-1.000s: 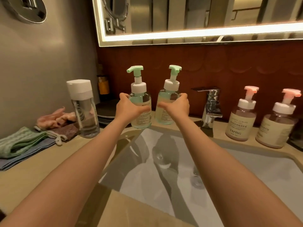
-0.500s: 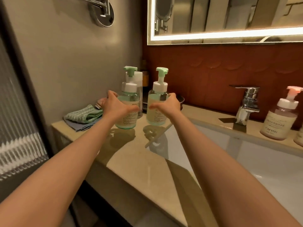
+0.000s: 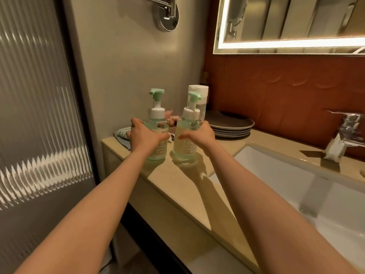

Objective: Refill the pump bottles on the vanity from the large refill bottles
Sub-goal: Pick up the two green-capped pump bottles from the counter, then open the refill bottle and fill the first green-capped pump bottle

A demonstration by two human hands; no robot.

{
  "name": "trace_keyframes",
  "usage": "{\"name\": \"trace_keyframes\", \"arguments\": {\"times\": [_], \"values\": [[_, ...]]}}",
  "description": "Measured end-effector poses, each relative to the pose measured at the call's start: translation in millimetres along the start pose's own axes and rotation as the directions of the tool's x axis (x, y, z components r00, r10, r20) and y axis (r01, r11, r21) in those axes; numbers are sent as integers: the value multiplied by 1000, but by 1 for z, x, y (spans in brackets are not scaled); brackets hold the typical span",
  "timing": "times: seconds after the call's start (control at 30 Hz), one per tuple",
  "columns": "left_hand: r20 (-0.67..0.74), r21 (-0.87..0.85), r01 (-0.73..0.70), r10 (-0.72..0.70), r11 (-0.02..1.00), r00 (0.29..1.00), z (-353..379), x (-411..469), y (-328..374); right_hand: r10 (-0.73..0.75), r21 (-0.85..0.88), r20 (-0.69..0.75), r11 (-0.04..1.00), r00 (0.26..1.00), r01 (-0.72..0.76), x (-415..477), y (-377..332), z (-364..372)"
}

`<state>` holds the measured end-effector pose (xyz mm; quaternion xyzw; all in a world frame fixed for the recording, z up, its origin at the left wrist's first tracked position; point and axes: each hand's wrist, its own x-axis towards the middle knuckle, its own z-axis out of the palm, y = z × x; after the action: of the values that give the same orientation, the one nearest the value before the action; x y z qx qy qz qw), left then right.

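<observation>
Left of sink (image 3: pixel 254 153), over countertop (image 3: pixel 177 186): left hand (image 3: pixel 145 135) wrapped round green-tinted pump bottle (image 3: pixel 157 113), right hand (image 3: pixel 199 133) round yellowish pump bottle (image 3: pixel 184 149). Hands were apart, bottles upright, side by side, bases at countertop; contact unclear. Behind them: tall white-capped bottle (image 3: pixel 198 91), stacked plates (image 3: pixel 233 124). Step judged: staging bottles for refill. Next likely needs release, then unscrewing pump heads.

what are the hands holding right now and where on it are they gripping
Each hand grips one pump bottle round the upper part of its body: the left hand holds the greenish bottle, the right hand the yellowish bottle.
</observation>
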<state>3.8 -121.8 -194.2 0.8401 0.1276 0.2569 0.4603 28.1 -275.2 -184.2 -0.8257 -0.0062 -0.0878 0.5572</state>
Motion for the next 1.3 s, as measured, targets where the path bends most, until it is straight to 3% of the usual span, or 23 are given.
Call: {"name": "trace_keyframes", "arguments": {"times": [0.3, 0.47, 0.57, 0.73, 0.83, 1.03, 1.2, 1.3], "values": [[-70, 4, 36, -35, 999, 997, 10, 3, -16, -10, 1, 38, 1000, 999, 10, 3, 7, -1], [-40, 61, 52, -49, 997, 998, 11, -4, -9, -6, -21, 49, 1000, 999, 7, 5, 8, 3], [-81, 156, -102, 116, 983, 990, 9, -11, 0, 4, -30, 64, 1000, 998, -3, 5, 7, 4], [-236, 197, -396, 435, 897, 869, 3, -16, 17, 29, -81, 100, 996, 995, -21, 4, 3, 4], [-274, 161, -436, 465, 885, 842, 4, -19, 26, 36, -113, 119, 993, 992, -23, 7, 6, 3], [-351, 119, -364, 382, 924, 855, 0, -22, 28, -1, -197, 166, 980, 986, 35, 28, 24, 3], [-262, 154, -576, 595, 803, 760, 2, -26, 35, -18, -239, 229, 968, 973, 75, 34, 27, -3], [-221, 70, -609, 608, 790, 763, 6, -27, 55, -26, -284, 252, 954, 967, 99, 15, 7, -20]]}}
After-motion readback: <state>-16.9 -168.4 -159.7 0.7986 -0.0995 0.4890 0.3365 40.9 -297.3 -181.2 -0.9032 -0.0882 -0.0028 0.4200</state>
